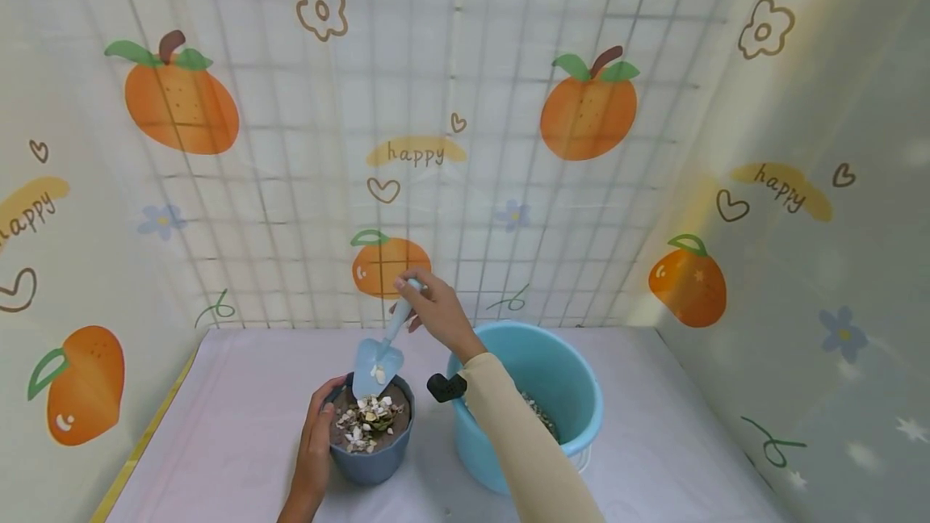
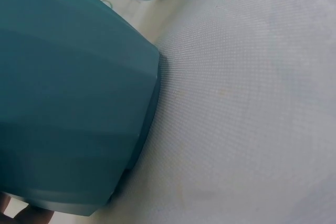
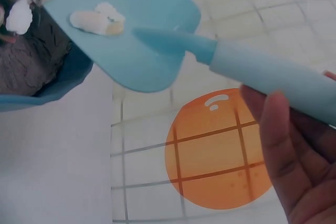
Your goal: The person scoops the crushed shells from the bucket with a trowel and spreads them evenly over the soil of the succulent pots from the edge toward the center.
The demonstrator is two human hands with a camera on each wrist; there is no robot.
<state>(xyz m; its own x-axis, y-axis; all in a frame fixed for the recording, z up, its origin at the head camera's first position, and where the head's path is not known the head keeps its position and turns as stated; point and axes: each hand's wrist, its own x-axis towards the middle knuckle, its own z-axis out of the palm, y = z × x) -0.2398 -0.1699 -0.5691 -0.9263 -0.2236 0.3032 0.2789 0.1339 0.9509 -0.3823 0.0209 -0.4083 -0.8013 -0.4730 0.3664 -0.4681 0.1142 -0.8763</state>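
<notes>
A light blue hand trowel [image 1: 378, 361] is tilted blade-down over a dark blue flower pot [image 1: 372, 466]. My right hand [image 1: 436, 305] grips its handle near the upper end. A few white shell pieces [image 3: 97, 19] lie on the blade in the right wrist view. Inside the pot is grey-brown soil [image 1: 395, 406] with a heap of white and tan shell bits [image 1: 366, 422] on top. My left hand [image 1: 314, 438] holds the pot's left side, thumb near the rim. The pot's faceted wall [image 2: 73, 87] fills much of the left wrist view, with fingertips at its lower left corner.
Right of the pot stands a light blue bucket [image 1: 581, 410] with loose bits [image 1: 538, 410] at its bottom, partly hidden by my right sleeve [image 1: 523, 434]. A white cloth [image 1: 240, 418] covers the table. Behind hangs a printed curtain [image 1: 501, 208] over a wire grid.
</notes>
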